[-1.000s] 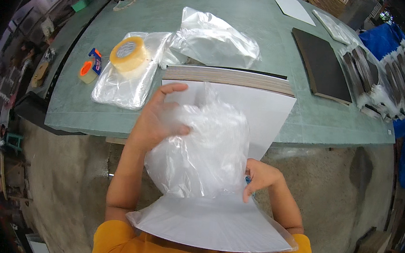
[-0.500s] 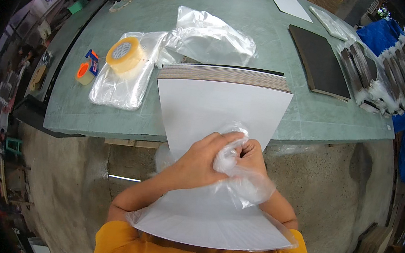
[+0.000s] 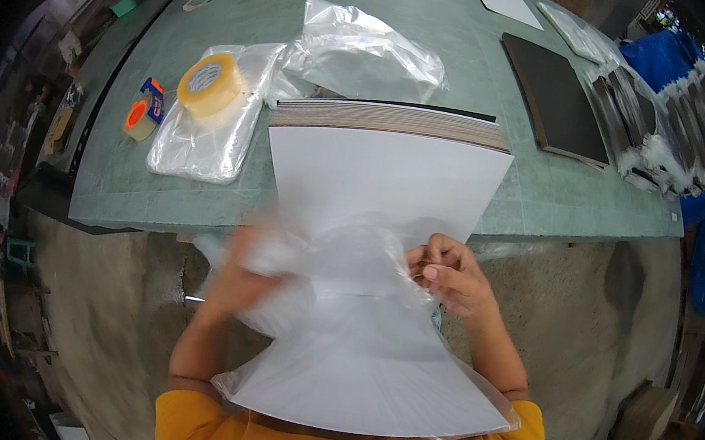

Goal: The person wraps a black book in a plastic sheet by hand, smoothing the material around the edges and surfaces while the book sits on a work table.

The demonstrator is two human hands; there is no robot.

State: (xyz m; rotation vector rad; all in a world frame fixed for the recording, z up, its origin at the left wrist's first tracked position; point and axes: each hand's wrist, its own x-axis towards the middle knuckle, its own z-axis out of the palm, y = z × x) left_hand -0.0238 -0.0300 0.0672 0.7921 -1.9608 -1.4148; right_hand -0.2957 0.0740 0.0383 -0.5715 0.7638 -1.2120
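One green table (image 3: 572, 197), black board (image 3: 554, 95) laid on it | concrete floor (image 3: 569, 331) below | plastic bag (image 3: 357, 258) pinched by right hand (image 3: 456, 281) | left hand (image 3: 249, 276) blurred, grip cannot be told

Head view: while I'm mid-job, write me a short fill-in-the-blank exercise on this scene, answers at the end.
1. The right hand looks sharp, while the ____ hand is blurred.
2. The big tape roll sits ____ the folded clear plastic.
3. The dark flat stack lies to the ____ of that roll.

Missing words: left; on top of; right.
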